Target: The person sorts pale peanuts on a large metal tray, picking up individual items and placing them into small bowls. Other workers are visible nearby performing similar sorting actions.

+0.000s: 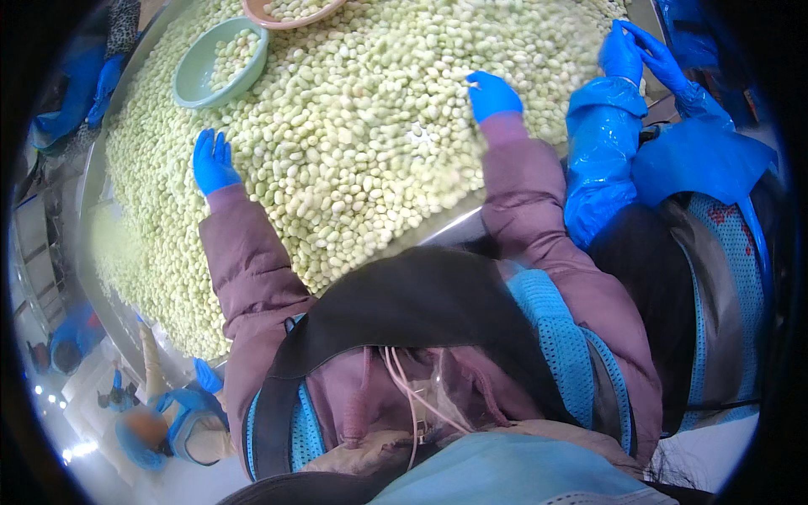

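Observation:
A thick layer of small pale-green oval fruits (353, 145) covers the metal table (451, 226) before me. My left hand (214, 163), in a blue glove, rests palm down on the fruits at the left, fingers extended and slightly apart. Further right, my right hand (495, 98), gloved in the same blue, is over the heap with its fingers bent towards the left. Whether anything sits between those fingers is hidden. Beyond my left hand a light-green plastic basin (184, 79) stands on the heap, partly filled with the same fruits.
An orange-pink basin (297, 24) holding fruits stands at the far edge of view. Close on my right, a co-worker's blue-gloved hands (622, 53) meet above the table edge. Another person's gloved hand (107, 82) is at the far left, and a person (199, 429) works at lower left.

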The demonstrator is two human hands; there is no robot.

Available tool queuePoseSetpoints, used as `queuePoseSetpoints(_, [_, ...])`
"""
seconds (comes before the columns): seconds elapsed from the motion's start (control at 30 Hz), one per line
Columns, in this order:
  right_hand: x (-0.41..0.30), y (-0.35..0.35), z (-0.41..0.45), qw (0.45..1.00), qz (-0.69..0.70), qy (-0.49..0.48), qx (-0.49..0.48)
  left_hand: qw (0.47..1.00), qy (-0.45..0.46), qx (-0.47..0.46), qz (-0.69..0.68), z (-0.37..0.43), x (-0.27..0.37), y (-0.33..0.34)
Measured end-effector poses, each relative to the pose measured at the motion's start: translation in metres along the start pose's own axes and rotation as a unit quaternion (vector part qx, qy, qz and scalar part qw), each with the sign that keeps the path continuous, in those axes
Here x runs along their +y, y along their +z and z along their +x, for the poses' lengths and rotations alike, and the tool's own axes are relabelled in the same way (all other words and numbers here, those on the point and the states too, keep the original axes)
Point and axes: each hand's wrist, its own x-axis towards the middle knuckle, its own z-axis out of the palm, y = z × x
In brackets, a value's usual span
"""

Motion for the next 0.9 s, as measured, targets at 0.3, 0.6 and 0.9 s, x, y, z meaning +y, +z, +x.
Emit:
queuePoseSetpoints(0.3, [-0.019, 0.018, 0.005, 0.976, -0.176, 0.021, -0.124, 1.0, 0.016, 0.027, -0.002, -0.028, 0.0, -0.036])
queuePoseSetpoints(0.6, [-0.037, 0.01, 0.001, 0.973, -0.115, -0.026, -0.198, 0.995, 0.032, -0.016, 0.093, -0.043, -0.013, -0.044])
queuePoseSetpoints(0.9, [-0.079, 0.018, -0.032, 0.964, 0.121, -0.16, -0.176, 0.746, 0.304, -0.307, 0.507, -0.057, -0.073, 0.119])
